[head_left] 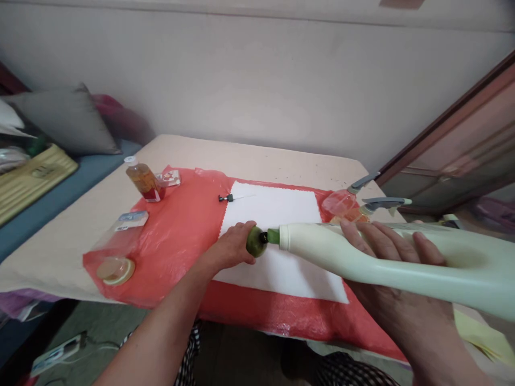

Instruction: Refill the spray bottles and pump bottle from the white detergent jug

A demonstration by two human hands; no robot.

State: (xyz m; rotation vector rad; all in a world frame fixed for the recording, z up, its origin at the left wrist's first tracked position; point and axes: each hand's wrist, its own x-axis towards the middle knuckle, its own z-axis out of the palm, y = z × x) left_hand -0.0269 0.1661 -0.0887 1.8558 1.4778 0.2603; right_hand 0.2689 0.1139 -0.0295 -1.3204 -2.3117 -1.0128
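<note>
My left hand [233, 246] is wrapped round a small dark green bottle [255, 242], whose black neck faces right. My right hand [406, 300] grips the handle of a large pale green plastic bottle [333, 246], tipped on its side. The green spout [273, 236] of the large bottle meets the small bottle's neck, or nearly so. Whether liquid flows cannot be made out. Both bottles are above a white cloth [277, 203] with a scalloped edge. At the cloth's left edge lies a black pump top [226, 198] with a thin tube.
Red plastic sheeting [177, 230] covers part of the table [257, 155]. On the left stand an amber bottle [141, 179], a small packet [171, 178] and a round lidded tub [116, 271]. Two spray bottles [341, 202] are at the right. A wall [257, 80] rises behind.
</note>
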